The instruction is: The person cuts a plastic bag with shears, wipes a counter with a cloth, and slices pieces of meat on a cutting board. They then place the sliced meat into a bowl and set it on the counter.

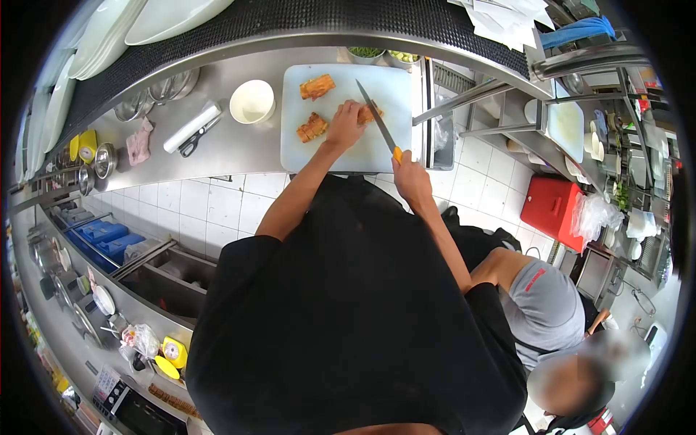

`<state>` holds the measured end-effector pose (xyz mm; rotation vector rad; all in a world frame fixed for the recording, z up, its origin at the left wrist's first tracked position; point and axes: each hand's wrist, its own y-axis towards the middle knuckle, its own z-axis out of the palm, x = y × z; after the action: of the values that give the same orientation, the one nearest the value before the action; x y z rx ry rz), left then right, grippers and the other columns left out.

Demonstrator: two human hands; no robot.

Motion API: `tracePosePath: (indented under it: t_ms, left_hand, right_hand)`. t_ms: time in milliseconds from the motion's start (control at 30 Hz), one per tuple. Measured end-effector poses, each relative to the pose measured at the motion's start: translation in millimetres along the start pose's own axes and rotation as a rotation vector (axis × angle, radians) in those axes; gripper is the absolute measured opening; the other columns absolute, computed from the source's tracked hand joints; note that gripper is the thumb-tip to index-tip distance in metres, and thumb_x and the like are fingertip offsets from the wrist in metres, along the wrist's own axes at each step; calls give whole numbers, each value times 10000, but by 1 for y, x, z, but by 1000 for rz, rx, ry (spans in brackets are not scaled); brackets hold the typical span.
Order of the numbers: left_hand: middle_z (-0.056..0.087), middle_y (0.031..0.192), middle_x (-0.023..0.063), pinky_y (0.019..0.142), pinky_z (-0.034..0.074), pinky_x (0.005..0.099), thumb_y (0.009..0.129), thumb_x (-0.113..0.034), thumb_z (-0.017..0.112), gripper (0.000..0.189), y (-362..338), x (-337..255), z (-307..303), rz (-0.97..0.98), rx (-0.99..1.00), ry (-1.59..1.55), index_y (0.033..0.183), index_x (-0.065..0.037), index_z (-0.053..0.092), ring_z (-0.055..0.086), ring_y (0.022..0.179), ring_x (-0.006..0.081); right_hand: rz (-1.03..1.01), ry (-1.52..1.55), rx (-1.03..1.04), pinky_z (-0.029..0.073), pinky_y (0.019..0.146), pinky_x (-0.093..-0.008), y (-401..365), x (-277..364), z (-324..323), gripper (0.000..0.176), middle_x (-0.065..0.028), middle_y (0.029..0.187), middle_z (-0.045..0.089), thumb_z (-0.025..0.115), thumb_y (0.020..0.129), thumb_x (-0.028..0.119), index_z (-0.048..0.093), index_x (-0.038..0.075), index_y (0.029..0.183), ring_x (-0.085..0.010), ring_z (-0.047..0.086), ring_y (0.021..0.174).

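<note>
On the right half of the pale cutting board (299, 159), the left hand (346, 126) holds a browned food piece (365, 116) under bent fingers; the right hand (411, 178) grips the yellow-handled knife (384, 133), blade over that piece.

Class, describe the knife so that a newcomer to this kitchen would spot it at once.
Find the steel counter, then the pale cutting board on it. Over the board's right part, the right hand grips a long knife. Its orange-yellow handle sets it apart from the browned food pieces.
</note>
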<state>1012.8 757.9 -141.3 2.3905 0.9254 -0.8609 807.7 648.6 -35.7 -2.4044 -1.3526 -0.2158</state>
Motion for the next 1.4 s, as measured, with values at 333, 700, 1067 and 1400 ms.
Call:
tracePosePath:
  t_ms: [333, 700, 1067, 1400]
  left_hand:
    - [583, 1111, 71, 903, 542, 427, 795, -88, 729, 283, -4, 4, 3, 34, -9, 10, 1052, -85, 614, 561, 1128, 321]
    - [605, 1160, 86, 937, 511, 437, 790, -93, 765, 302, -12, 11, -4, 58, -187, -168, 1054, -57, 621, 567, 1135, 343]
    - [626, 1154, 77, 876, 529, 438, 815, -122, 736, 142, -19, 18, 7, 19, -125, -87, 912, -63, 650, 590, 1074, 336]
    - [566, 1198, 110, 937, 510, 447, 779, -151, 779, 469, -20, -2, -1, -81, -100, -95, 1185, -91, 551, 554, 1123, 353]
  right_hand:
    - [52, -18, 146, 549, 679, -578, -1, 6, -7, 326, -287, 800, 683, 478, 1045, 330, 443, 8, 1077, -477, 692, 761]
    - [-28, -92, 98, 582, 682, -521, 24, 21, -6, 344, -249, 809, 696, 485, 1048, 335, 448, -7, 1058, -430, 714, 772]
    - [-14, -53, 184, 577, 688, -540, 3, 9, -6, 337, -267, 795, 689, 482, 1048, 341, 440, 6, 1053, -448, 709, 773]
    - [-79, -116, 185, 587, 693, -522, 45, 14, -10, 426, -261, 820, 695, 447, 1059, 362, 453, -57, 1139, -436, 718, 796]
